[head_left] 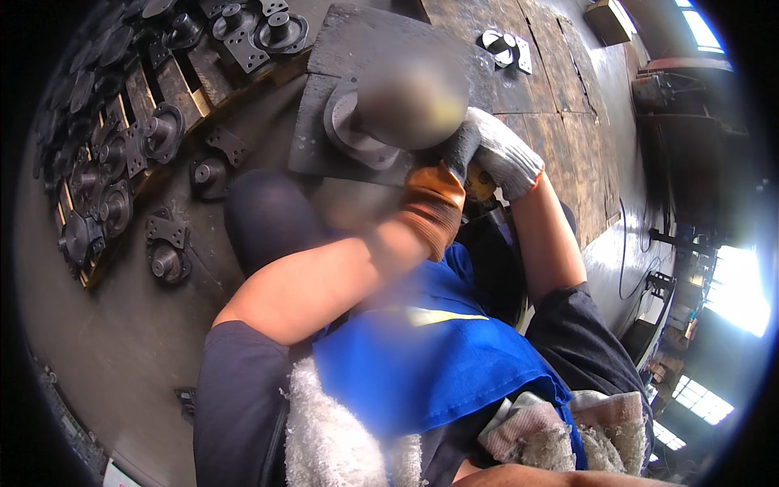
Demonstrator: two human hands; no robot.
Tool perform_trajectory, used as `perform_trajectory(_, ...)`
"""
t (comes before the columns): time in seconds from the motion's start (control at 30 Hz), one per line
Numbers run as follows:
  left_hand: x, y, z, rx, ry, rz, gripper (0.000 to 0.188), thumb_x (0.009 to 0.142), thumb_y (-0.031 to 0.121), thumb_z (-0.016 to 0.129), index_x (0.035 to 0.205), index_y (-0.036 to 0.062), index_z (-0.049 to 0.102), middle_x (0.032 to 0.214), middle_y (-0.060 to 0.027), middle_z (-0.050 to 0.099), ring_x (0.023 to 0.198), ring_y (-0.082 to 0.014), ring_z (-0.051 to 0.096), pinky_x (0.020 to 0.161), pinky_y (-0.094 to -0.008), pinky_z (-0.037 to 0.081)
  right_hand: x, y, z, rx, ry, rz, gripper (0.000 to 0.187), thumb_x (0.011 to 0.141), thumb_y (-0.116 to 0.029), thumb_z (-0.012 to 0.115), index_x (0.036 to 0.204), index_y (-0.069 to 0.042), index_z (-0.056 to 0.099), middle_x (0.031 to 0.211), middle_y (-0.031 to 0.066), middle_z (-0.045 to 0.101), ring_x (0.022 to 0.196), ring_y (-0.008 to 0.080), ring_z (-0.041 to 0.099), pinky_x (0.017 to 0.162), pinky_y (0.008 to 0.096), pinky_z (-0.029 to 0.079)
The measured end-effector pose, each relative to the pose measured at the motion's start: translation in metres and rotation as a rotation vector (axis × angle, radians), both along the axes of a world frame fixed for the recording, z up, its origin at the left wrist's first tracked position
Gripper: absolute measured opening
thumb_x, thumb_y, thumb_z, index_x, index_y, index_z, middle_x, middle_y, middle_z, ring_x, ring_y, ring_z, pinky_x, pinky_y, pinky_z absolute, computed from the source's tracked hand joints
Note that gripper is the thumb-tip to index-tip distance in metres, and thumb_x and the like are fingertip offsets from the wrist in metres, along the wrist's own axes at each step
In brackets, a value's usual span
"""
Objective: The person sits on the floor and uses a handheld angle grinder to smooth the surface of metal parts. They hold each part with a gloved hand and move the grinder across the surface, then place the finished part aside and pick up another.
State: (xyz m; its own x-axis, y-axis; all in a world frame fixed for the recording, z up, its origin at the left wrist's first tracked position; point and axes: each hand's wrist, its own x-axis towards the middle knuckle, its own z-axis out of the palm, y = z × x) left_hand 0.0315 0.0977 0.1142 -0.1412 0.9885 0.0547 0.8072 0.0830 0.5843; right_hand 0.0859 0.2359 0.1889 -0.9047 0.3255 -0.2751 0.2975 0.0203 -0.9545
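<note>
Blur partly hides the orange-gloved left grip and white-gloved right grip; whether closed, I cannot tell. A round metal flange lies just left of them, toward the table's near edge.

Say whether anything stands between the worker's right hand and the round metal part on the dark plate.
Yes, in this view: the orange-gloved left hand lies between the right hand and the round metal part. Blur hides the remaining gap.

Free passage: over wooden boards, right of right hand. Obstacles: ring-shaped part on dark plate; left, knee, flanged parts.
</note>
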Motion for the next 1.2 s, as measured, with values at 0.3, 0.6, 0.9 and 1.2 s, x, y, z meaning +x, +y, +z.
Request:
perform_trajectory(0.3,0.002,-0.003,-0.032,0.143,-0.320,-0.103,0.035,0.094,0.019,0.054,0.127,0.0081,0.056,0.118,-0.0110,0.064,0.100,-0.0237,0.064,0.084,-0.0342,0.053,-0.001,-0.012,0.017,0.346,-0.064,0.151,0.030,0.088,-0.011,0.064,0.115,0.002,0.064,0.107,0.0076,0.068,0.098,0.0139,0.063,0.082,0.0277,0.054)
perform_trajectory(0.6,0.013,-0.001,0.006,0.296,-0.392,0.142,0.038,0.095,0.009,0.049,0.132,0.0052,0.052,0.125,-0.0138,0.060,0.109,-0.0241,0.062,0.092,-0.0323,0.050,0.015,-0.029,0.026,-0.048,-0.115,-0.199,0.030,0.088,-0.011,0.065,0.114,0.003,0.064,0.105,0.0073,0.068,0.093,0.0142,0.064,0.083,0.0287,0.053)
perform_trajectory(0.9,-0.025,-0.009,-0.028,0.248,-0.208,-0.333,0.028,0.090,0.020,0.061,0.114,0.0040,0.064,0.100,-0.0114,0.067,0.086,-0.0202,0.065,0.076,-0.0337,0.054,-0.026,-0.027,0.030,0.053,-0.229,-0.077,0.028,0.082,-0.004,0.064,0.109,0.003,0.066,0.104,0.0055,0.067,0.093,0.0113,0.060,0.082,0.0269,0.052)
perform_trajectory(1.2,-0.020,0.000,-0.001,-0.035,-0.199,0.009,0.024,0.094,0.015,0.054,0.116,0.0079,0.062,0.111,-0.0160,0.068,0.100,-0.0328,0.067,0.085,-0.0392,0.054,-0.007,-0.007,-0.004,0.245,-0.058,0.069,0.029,0.085,-0.007,0.062,0.112,0.003,0.065,0.105,0.0064,0.068,0.092,0.0127,0.063,0.083,0.0276,0.053)
